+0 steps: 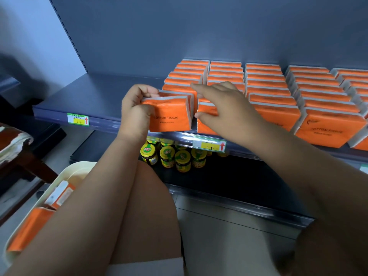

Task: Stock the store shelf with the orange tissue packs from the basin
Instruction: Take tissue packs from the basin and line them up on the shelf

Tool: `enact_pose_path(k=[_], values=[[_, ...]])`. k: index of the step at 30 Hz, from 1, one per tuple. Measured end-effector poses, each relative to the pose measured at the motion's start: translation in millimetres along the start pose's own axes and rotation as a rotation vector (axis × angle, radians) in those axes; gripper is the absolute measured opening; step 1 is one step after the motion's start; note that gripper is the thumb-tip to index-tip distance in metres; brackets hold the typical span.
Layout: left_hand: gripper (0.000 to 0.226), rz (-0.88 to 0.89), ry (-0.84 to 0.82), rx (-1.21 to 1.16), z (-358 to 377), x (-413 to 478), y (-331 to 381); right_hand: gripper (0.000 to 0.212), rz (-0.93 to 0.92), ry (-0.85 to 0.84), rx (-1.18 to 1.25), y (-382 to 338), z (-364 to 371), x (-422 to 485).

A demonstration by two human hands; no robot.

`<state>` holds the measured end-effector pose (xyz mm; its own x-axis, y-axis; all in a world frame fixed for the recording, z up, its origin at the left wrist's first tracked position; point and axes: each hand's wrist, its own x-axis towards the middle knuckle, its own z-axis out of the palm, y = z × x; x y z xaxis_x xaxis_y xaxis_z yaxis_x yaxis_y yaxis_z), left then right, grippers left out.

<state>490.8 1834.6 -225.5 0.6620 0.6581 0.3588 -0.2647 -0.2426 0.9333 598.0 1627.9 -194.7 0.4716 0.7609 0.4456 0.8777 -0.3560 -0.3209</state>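
Observation:
Several rows of orange tissue packs (268, 90) stand upright on the dark blue shelf (93, 96). My left hand (136, 108) grips an orange pack marked COTTON TISSUE (171, 116) at the front of the leftmost row, thumb on its top. My right hand (221, 104) lies over the front packs of the second row (205, 110), with the fingers stretched across their tops and the thumb against the front face. At the lower left, the cream basin (65, 174) holds more orange packs (29, 226), partly hidden by my left forearm.
The shelf's left part is bare. Price tags (78, 119) sit on its front rail. Yellow-lidded jars (182, 158) stand on the lower shelf. A dark wooden stool (14, 144) is at the far left. My knee (151, 196) is in front of the lower shelf.

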Motion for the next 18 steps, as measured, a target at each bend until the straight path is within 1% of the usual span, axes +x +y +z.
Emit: enact_pose_path(k=[1,3,5,6,8,11,15,18], values=[[0.043,0.003,-0.012,0.006,0,0,0,0.061,-0.015,-0.001,0.005,-1,3,1],[0.040,0.011,-0.022,0.020,0,0,-1,0.046,-0.030,0.003,0.013,0,10,5],[0.036,0.004,-0.032,0.010,0,0,0,0.034,0.001,0.013,0.044,0,16,8],[0.035,-0.002,-0.043,0.001,0,-1,0,0.031,0.023,0.018,0.062,0,19,11],[0.036,-0.009,-0.061,0.001,0,0,-1,0.035,0.057,0.024,0.090,-4,23,15],[0.039,0.001,-0.039,0.004,-2,3,-3,0.046,0.049,0.034,0.065,-13,27,21],[0.043,-0.016,0.035,-0.041,-9,9,-9,0.043,0.041,0.099,0.035,-15,35,29],[0.039,-0.044,0.101,0.003,-11,13,-16,0.039,0.045,0.118,-0.020,-11,40,30]])
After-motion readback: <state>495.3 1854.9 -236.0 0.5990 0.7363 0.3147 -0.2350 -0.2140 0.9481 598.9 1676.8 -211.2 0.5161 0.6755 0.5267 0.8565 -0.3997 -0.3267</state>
